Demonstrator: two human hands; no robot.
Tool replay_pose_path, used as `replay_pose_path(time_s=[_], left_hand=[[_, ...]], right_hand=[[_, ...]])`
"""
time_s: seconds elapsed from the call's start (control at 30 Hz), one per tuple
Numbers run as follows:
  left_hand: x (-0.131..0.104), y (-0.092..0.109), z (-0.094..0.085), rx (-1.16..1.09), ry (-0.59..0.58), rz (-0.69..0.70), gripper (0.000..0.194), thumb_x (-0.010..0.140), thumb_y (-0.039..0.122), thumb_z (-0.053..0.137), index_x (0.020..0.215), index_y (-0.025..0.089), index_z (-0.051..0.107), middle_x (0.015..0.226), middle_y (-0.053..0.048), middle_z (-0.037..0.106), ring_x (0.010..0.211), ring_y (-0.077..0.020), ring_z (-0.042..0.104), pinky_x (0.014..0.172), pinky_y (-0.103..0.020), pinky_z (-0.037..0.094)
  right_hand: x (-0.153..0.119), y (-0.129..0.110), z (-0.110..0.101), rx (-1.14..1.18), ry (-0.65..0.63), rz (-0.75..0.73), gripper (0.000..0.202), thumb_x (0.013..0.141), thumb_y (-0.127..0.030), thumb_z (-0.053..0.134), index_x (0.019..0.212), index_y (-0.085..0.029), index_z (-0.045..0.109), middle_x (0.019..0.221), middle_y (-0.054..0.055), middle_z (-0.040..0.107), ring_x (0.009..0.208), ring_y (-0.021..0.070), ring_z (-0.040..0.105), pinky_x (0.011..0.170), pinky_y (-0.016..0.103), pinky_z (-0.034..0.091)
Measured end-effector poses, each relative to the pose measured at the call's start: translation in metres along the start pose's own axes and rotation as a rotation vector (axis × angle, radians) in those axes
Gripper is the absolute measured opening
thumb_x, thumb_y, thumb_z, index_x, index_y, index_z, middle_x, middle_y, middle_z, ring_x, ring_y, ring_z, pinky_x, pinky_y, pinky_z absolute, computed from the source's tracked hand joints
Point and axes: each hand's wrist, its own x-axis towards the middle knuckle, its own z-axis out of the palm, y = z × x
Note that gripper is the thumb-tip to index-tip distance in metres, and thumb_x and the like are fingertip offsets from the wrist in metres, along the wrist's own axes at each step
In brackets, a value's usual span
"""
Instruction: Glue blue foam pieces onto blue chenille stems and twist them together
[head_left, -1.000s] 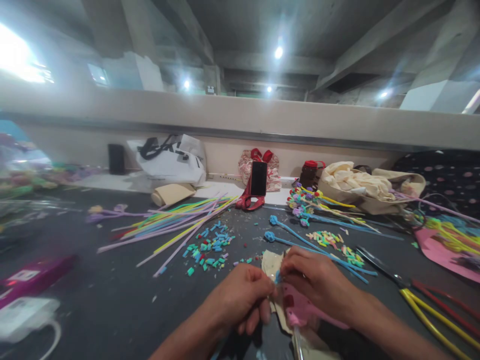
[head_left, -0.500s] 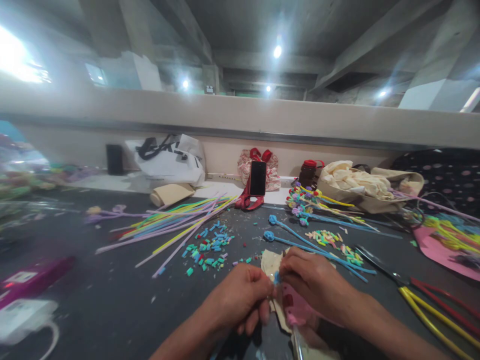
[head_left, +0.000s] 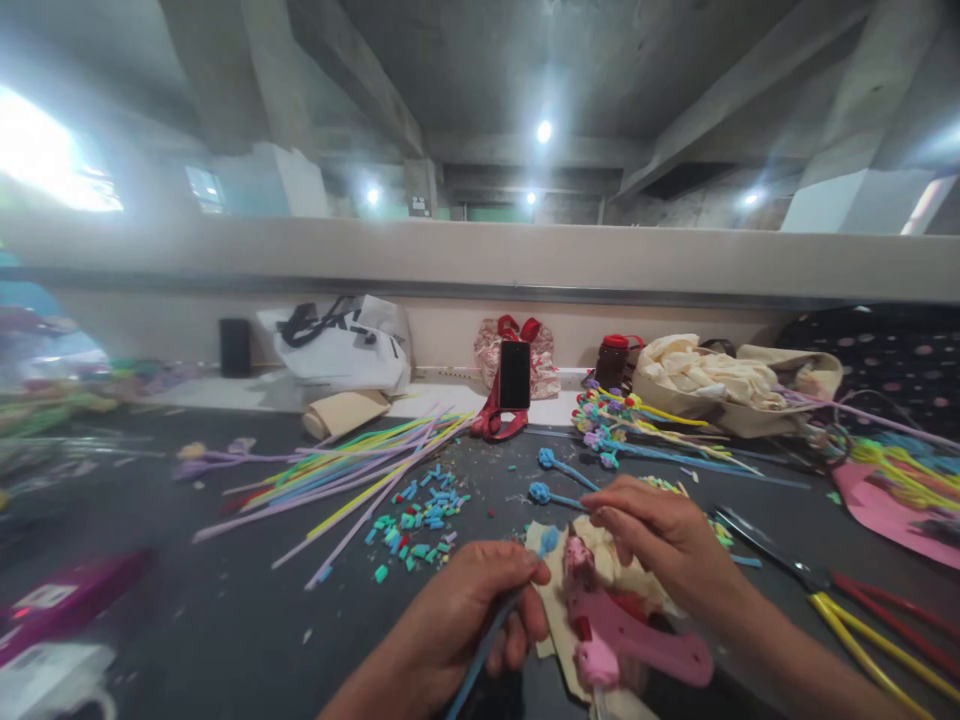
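One left hand (head_left: 487,600) has thumb and forefinger pressed together on one blue stem (head_left: 484,655); its knotted blue end sticks up past the fingertips, over a cream cloth (head_left: 555,600). One right hand (head_left: 660,525) has its fingers bent and close together above the cloth; whether they hold anything I cannot tell. Below it, one pink glue gun (head_left: 664,645) lies on the cloth, handle to the right.

On the dark table (head_left: 247,620), one white box (head_left: 52,680) and one purple box (head_left: 94,588) sit at the left, the purple one with a white label too blurred to read. One hand tool (head_left: 804,574) with red and yellow handles lies right.

Just beyond the right hand are two blue knotted stems (head_left: 541,493). Left of them is a pile of cut bits (head_left: 431,520), blue, green and red, too many to count. A bundle of straight stems (head_left: 360,465) overlaps too much for a count, as does a bunch of flower stems (head_left: 611,425) farther right.

Farther back: one brown roll (head_left: 345,412), one phone (head_left: 514,375) upright against one patterned pouch (head_left: 487,345), one bottle (head_left: 613,362) with a red lid, and one white bag (head_left: 345,350), its big dark letters partly covered and not fully readable.
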Motion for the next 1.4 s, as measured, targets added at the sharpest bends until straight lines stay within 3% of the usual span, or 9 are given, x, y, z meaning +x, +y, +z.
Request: replay_pose_path(time_s=[0.1, 0.23, 0.4, 0.57, 0.7, 1.4], left_hand=[[0.000, 0.001, 0.000, -0.061, 0.009, -0.006, 0.020, 0.070, 0.030, 0.049, 0.071, 0.011, 0.055, 0.040, 0.001, 0.057, 0.023, -0.0051, 0.040, 0.024, -0.012, 0.023], [0.000, 0.001, 0.001, -0.083, 0.034, 0.002, 0.019, 0.070, 0.028, 0.051, 0.071, 0.011, 0.056, 0.040, 0.002, 0.055, 0.024, -0.0040, 0.041, 0.025, -0.011, 0.024], [-0.001, 0.001, 0.001, -0.054, 0.021, 0.044, 0.020, 0.070, 0.031, 0.052, 0.070, 0.011, 0.055, 0.042, 0.001, 0.057, 0.023, -0.0045, 0.040, 0.024, -0.012, 0.021], [-0.001, 0.001, 0.001, -0.042, -0.009, 0.046, 0.021, 0.071, 0.032, 0.050, 0.071, 0.011, 0.055, 0.043, 0.001, 0.058, 0.023, -0.0041, 0.040, 0.024, -0.012, 0.020], [-0.001, 0.000, 0.003, -0.038, 0.004, 0.034, 0.022, 0.070, 0.032, 0.052, 0.071, 0.011, 0.055, 0.042, 0.001, 0.057, 0.023, -0.0044, 0.040, 0.024, -0.012, 0.019], [-0.001, -0.001, 0.002, -0.001, -0.028, 0.047, 0.024, 0.070, 0.036, 0.053, 0.072, 0.012, 0.054, 0.044, 0.001, 0.058, 0.023, -0.0038, 0.039, 0.024, -0.013, 0.020]], right_hand=[[0.001, 0.004, 0.005, 0.013, -0.003, 0.058, 0.021, 0.081, -0.023, 0.045, 0.083, -0.016, 0.065, 0.060, -0.001, 0.052, 0.048, 0.0089, 0.051, 0.048, 0.020, 0.039], [0.000, 0.008, 0.012, 0.023, 0.013, 0.118, 0.017, 0.078, -0.022, 0.048, 0.083, -0.018, 0.064, 0.067, 0.001, 0.058, 0.061, 0.0125, 0.055, 0.057, 0.021, 0.042], [-0.001, 0.010, 0.018, 0.162, -0.031, 0.253, 0.020, 0.079, -0.024, 0.046, 0.085, -0.018, 0.063, 0.069, 0.001, 0.061, 0.056, 0.0120, 0.055, 0.051, 0.021, 0.042], [-0.002, 0.004, 0.019, 0.077, -0.031, 0.024, 0.025, 0.081, -0.021, 0.044, 0.101, -0.022, 0.059, 0.075, 0.002, 0.056, 0.071, 0.0132, 0.054, 0.065, 0.024, 0.043], [-0.006, 0.002, 0.022, 0.050, -0.071, -0.110, 0.033, 0.082, -0.015, 0.042, 0.111, -0.027, 0.052, 0.085, 0.002, 0.052, 0.072, 0.0109, 0.053, 0.065, 0.022, 0.042], [-0.009, 0.003, 0.028, 0.069, -0.109, -0.087, 0.031, 0.083, -0.017, 0.042, 0.110, -0.027, 0.052, 0.085, 0.002, 0.051, 0.072, 0.0108, 0.053, 0.063, 0.022, 0.044]])
